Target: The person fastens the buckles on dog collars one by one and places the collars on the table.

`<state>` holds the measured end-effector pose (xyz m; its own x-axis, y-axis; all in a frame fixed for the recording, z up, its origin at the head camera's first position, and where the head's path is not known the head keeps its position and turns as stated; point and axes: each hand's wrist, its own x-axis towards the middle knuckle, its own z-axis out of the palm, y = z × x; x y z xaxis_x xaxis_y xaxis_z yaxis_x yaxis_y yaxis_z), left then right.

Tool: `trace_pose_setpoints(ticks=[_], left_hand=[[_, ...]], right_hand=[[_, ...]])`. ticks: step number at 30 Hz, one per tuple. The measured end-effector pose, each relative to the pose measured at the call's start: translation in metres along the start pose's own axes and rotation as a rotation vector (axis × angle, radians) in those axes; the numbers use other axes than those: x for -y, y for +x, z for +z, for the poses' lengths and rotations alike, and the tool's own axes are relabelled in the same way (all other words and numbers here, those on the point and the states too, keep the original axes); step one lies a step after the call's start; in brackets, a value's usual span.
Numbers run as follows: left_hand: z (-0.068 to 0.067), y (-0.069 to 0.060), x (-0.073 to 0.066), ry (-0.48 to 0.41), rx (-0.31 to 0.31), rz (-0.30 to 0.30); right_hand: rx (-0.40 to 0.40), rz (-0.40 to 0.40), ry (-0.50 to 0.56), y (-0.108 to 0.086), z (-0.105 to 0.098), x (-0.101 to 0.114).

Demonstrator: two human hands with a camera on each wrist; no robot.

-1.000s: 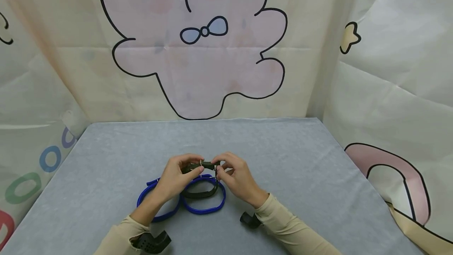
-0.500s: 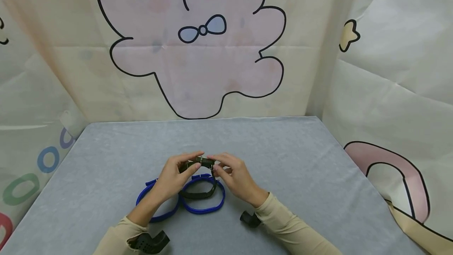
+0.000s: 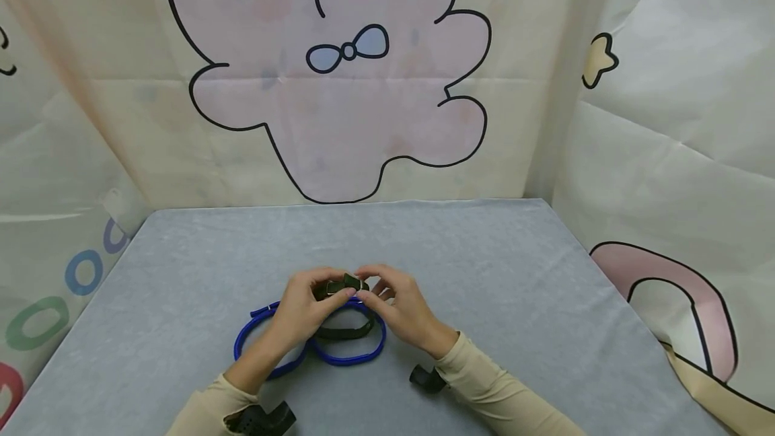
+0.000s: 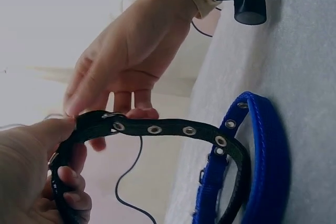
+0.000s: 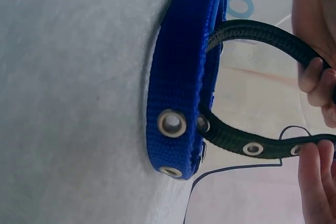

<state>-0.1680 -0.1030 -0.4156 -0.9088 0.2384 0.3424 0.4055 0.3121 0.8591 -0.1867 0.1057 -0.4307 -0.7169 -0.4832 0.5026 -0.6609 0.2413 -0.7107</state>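
Both hands hold a dark green dog collar (image 3: 345, 333) with metal eyelets, bent into a loop above the table. In the head view my left hand (image 3: 303, 305) grips its buckle side, thumb on top and fingers curled behind. My right hand (image 3: 407, 307) pinches the band beside the buckle with thumb and index finger, its thumb close to the left thumb. In the left wrist view the eyelet strap (image 4: 170, 128) runs from the buckle down towards a blue collar (image 4: 273, 156). The green loop passes inside the blue collar (image 5: 178, 61) in the right wrist view. Fingers partly hide the buckle.
Two blue collars lie on the grey cloth-covered table (image 3: 484, 268): a left one (image 3: 241, 347), partly behind the left forearm, and a right one (image 3: 348, 360) under the hands. Printed curtains (image 3: 393, 113) enclose the table's back and sides.
The hands have come down slightly and closer together. The right fingers have shifted on the green collar, and the strap piece near the buckle now stands up more. Both blue collars stay put.
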Motion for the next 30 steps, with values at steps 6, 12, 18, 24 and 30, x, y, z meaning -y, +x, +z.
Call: trace_pose_setpoints(ticks=[6, 12, 18, 24, 30], left_hand=[[0.004, -0.002, -0.007, 0.077, 0.029, 0.005], [0.007, -0.002, -0.008, 0.083, -0.030, -0.039], [0.006, -0.003, -0.006, 0.040, -0.004, -0.031], [0.006, -0.004, -0.009, 0.069, 0.033, -0.016], [0.009, -0.005, -0.009, 0.177, 0.077, -0.014]], right_hand=[[-0.044, -0.030, -0.066, -0.002, 0.000, 0.002], [-0.055, -0.033, -0.091, -0.002, -0.002, 0.008], [-0.046, -0.027, -0.027, 0.000, -0.003, 0.010], [-0.058, -0.035, 0.055, 0.000, -0.001, 0.009], [-0.099, -0.039, 0.074, 0.001, 0.000, 0.013]])
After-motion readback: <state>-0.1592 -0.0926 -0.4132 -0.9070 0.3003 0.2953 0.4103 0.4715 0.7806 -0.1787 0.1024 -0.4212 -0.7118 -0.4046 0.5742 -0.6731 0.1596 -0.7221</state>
